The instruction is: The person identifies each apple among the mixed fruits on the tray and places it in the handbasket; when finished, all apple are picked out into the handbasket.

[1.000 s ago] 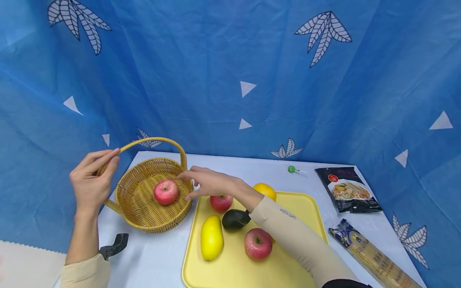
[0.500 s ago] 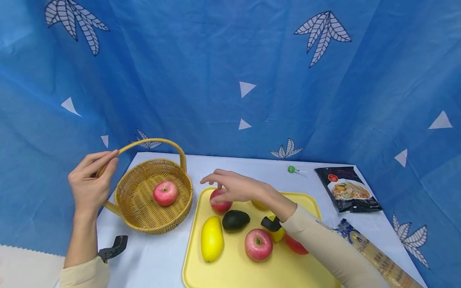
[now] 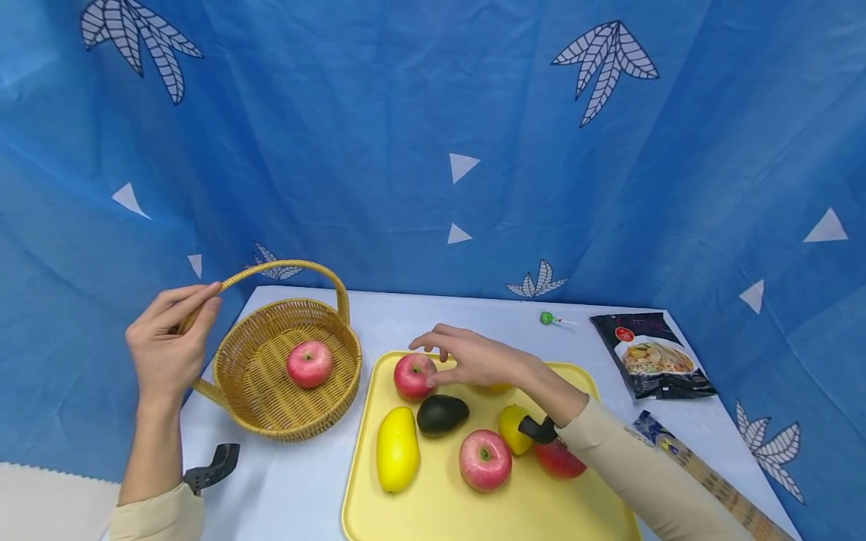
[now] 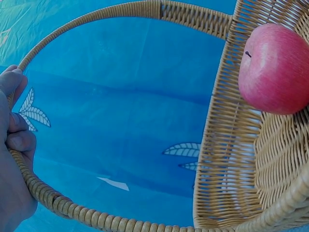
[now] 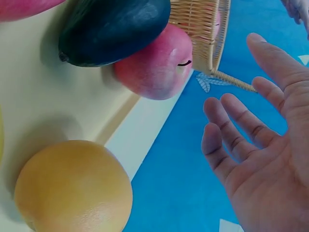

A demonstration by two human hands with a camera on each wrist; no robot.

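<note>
My left hand (image 3: pixel 172 338) grips the arched handle (image 3: pixel 318 264) of a round wicker basket (image 3: pixel 233 402). Inside the basket lies one red apple (image 3: pixel 310 364), seen large in the left wrist view. My right hand (image 3: pixel 483 361) is over the far edge of a yellow tray (image 3: pixel 433 518), its fingers spread and loosely bent with nothing between them. Near its thumb sits another red apple (image 3: pixel 411 376) in the tray's far left corner. A dark green avocado (image 3: pixel 443 415) lies just in front of that apple. In the right wrist view, an orange (image 5: pixel 72 188) shows below the open palm.
The tray also bears a yellow mango (image 3: pixel 398 449), a lemon (image 3: pixel 516 428) and more apples (image 3: pixel 485 460). Right of it lie a black noodle packet (image 3: pixel 652 357) and a long noodle pack (image 3: pixel 710 481). A green lollipop (image 3: pixel 546 318) lies behind. A blue curtain (image 3: pixel 406 150) hangs around the table.
My right hand has moved right, from the basket's rim to over the tray, uncovering the avocado and the far left apple. The left hand keeps its grip on the handle.
</note>
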